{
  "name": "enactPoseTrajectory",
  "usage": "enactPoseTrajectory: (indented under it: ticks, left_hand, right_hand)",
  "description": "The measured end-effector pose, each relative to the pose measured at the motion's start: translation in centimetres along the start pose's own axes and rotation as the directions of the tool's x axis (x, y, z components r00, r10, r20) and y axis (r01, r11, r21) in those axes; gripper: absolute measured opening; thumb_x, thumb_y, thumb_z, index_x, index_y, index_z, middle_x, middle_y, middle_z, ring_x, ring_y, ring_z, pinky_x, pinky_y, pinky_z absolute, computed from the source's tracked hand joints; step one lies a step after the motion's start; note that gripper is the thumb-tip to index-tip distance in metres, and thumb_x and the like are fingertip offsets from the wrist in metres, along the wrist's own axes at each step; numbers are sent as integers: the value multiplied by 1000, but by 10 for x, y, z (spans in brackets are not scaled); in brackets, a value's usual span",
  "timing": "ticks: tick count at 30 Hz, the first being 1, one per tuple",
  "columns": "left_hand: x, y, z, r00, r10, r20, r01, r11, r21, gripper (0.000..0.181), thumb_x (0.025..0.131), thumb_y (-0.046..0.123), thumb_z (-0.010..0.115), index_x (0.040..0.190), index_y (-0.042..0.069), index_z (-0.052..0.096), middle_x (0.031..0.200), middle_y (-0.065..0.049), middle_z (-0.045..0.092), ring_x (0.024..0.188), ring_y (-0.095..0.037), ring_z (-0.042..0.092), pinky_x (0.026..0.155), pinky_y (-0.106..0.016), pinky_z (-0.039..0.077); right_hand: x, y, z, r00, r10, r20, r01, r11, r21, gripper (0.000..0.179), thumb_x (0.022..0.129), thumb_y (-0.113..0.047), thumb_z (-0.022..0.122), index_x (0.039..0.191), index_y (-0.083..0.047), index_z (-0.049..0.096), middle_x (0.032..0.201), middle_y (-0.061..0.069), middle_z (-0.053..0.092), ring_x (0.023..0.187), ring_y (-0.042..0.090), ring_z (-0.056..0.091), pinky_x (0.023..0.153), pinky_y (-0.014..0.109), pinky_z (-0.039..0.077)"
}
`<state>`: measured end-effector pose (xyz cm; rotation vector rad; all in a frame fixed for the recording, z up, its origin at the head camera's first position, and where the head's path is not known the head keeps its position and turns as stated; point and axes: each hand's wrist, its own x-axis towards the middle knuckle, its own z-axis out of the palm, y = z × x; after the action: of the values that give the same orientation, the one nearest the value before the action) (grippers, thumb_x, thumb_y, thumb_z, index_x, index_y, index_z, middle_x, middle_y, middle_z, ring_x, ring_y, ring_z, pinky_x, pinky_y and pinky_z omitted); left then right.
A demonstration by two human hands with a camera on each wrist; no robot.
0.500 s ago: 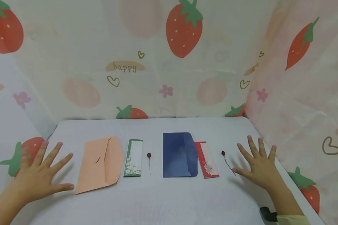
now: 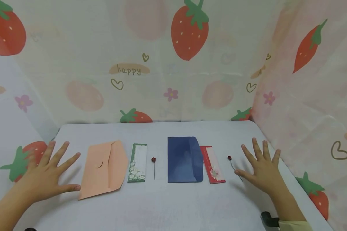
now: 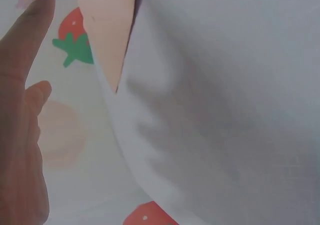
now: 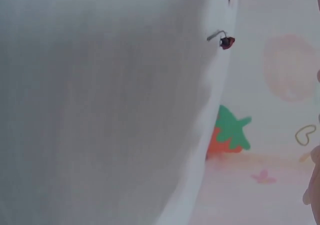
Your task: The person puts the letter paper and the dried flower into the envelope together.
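My left hand [image 2: 47, 175] hovers with spread fingers at the left of the table, its thumb tip overlapping the lower left edge of a peach envelope [image 2: 99, 170] in the head view. At the right, my right hand [image 2: 263, 171] is spread out too, its thumb tip overlapping the stem of a small dried red rose [image 2: 229, 158]. Neither hand holds anything. Between them lie a green-bordered floral card [image 2: 137, 163], another dried rose [image 2: 153, 159], a navy blue envelope [image 2: 179, 159] and a red-bordered floral card [image 2: 213, 165]. The navy envelope's flap side meets the red card's left edge.
A white cloth covers the table [image 2: 150, 205]. Behind it hangs a strawberry-print curtain [image 2: 191, 73], and similar printed cloth [image 2: 315, 106] runs along the right side. Dark bands [image 2: 269, 219] show at the right wrist.
Both hands have shifted slightly: the left one a little to the right, the right one a little to the left. The envelopes, cards and roses lie as before.
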<state>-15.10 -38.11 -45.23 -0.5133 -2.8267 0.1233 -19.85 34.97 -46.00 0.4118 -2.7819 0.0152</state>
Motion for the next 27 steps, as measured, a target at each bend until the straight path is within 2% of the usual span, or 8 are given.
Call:
enactPoseTrajectory:
  ticks: [2, 6, 9, 15, 22, 27]
  left_hand:
    - [2, 3, -2, 1000, -7, 14, 7, 1000, -26, 113, 71, 83, 69, 163, 36, 22, 173, -12, -5, 155, -38, -24, 99, -91, 5]
    - [3, 10, -2, 1000, -3, 27, 5, 997, -75, 114, 73, 80, 70, 164, 33, 19, 172, -16, -7, 153, -39, -27, 105, -80, -21]
    - [3, 15, 0, 1000, 8, 16, -7, 996, -88, 115, 74, 80, 70, 164, 31, 18, 172, -17, -6, 153, -39, -27, 105, -72, -29]
    - [7, 18, 0, 1000, 18, 4, -18, 990, -142, 116, 74, 75, 74, 164, 30, 18, 172, -18, -5, 153, -40, -26, 104, -70, -31]
    - [20, 22, -5, 1000, 11, 15, -7, 969, -247, 113, 77, 69, 77, 165, 29, 17, 172, -17, -6, 154, -39, -26, 105, -70, -31]
    - [26, 27, -5, 1000, 14, -15, -18, 961, -274, 114, 76, 68, 78, 164, 29, 18, 172, -16, -5, 155, -39, -23, 107, -70, -29]
  right_hand:
    - [1, -2, 0, 1000, 2, -1, -1, 1000, 13, 102, 84, -74, 64, 164, -30, 19, 173, 13, -4, 156, 43, -17, 109, 76, -21]
    - [2, -7, 3, 1000, -6, 2, 6, 999, 45, 101, 85, -73, 64, 164, -29, 20, 173, 14, 0, 156, 42, -18, 109, 77, -20]
    - [4, -10, 5, 1000, -10, 3, 10, 998, 61, 101, 85, -73, 64, 164, -29, 19, 173, 13, -2, 156, 40, -19, 109, 76, -20]
    - [8, -17, 3, 1000, -7, -13, 8, 998, 69, 102, 84, -72, 65, 165, -30, 18, 173, 13, -2, 156, 41, -17, 110, 77, -18]
    - [14, -24, 3, 1000, -21, -6, 21, 995, 99, 104, 83, -70, 68, 165, -30, 18, 173, 13, -1, 156, 41, -19, 111, 74, -20]
    - [17, -27, 1, 1000, -27, -6, 28, 994, 108, 104, 83, -70, 68, 165, -31, 17, 173, 12, -3, 156, 41, -19, 111, 75, -19]
